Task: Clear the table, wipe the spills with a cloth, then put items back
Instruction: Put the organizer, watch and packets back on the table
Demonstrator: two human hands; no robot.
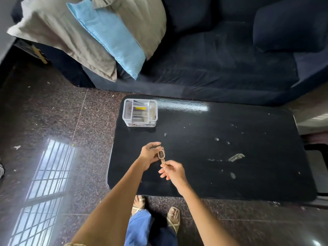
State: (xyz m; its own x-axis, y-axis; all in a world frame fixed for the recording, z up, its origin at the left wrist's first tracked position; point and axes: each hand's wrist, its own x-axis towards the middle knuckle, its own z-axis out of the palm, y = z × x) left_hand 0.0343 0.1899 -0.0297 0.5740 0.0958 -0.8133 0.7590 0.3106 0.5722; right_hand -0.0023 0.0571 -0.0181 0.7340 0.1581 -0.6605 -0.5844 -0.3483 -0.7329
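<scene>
A gold wristwatch [161,155] with a dark face hangs just above the black low table [248,174], held between both hands. My left hand [149,154] holds the upper end of its band. My right hand [173,172] pinches the lower end. A clear plastic organiser box [140,112] with compartments stands on the table's far left corner. White smears and spots [237,157] lie on the table's right half.
A dark blue sofa [221,59] runs behind the table, with beige cushions [58,38] and a light blue cushion [110,36] at its left end. The polished stone floor [53,121] lies to the left. My sandalled feet [174,217] stand at the table's near edge.
</scene>
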